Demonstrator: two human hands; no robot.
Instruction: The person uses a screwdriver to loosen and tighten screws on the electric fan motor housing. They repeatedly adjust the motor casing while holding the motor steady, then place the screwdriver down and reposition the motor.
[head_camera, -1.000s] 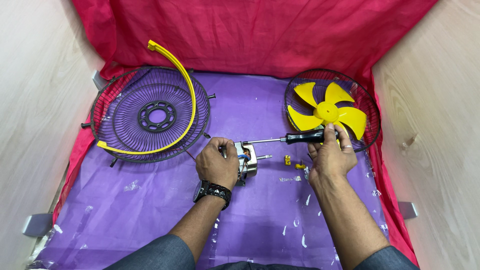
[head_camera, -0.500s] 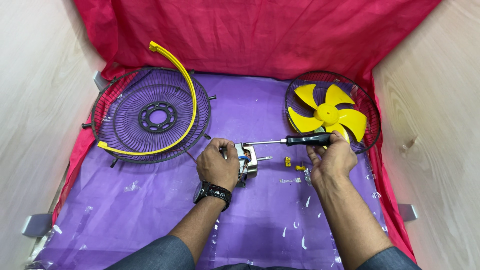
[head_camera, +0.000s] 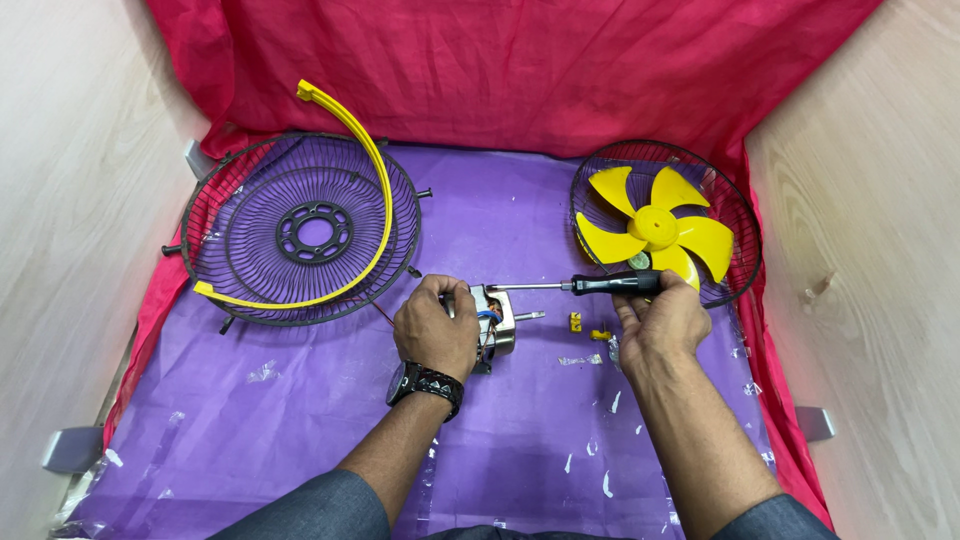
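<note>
My left hand (head_camera: 436, 328) grips a small metal fan motor (head_camera: 496, 320) on the purple sheet, holding it steady; a short shaft sticks out of its right side. My right hand (head_camera: 658, 322) holds a black-handled screwdriver (head_camera: 612, 284) lying level, its metal tip touching the top of the motor. A dark watch is on my left wrist. Small yellow parts (head_camera: 588, 327) lie on the sheet between my hands.
A dark wire fan guard (head_camera: 240, 290) with a curved yellow rim strip (head_camera: 372, 190) lies at the left. A second guard (head_camera: 740, 215) at the right holds a yellow fan blade (head_camera: 655, 228). Red cloth (head_camera: 500, 70) backs the purple sheet (head_camera: 290, 430); wooden walls stand on both sides.
My right hand has shifted slightly on the screwdriver handle, rotating it, while the tip stays at the motor. The left hand keeps the motor still.
</note>
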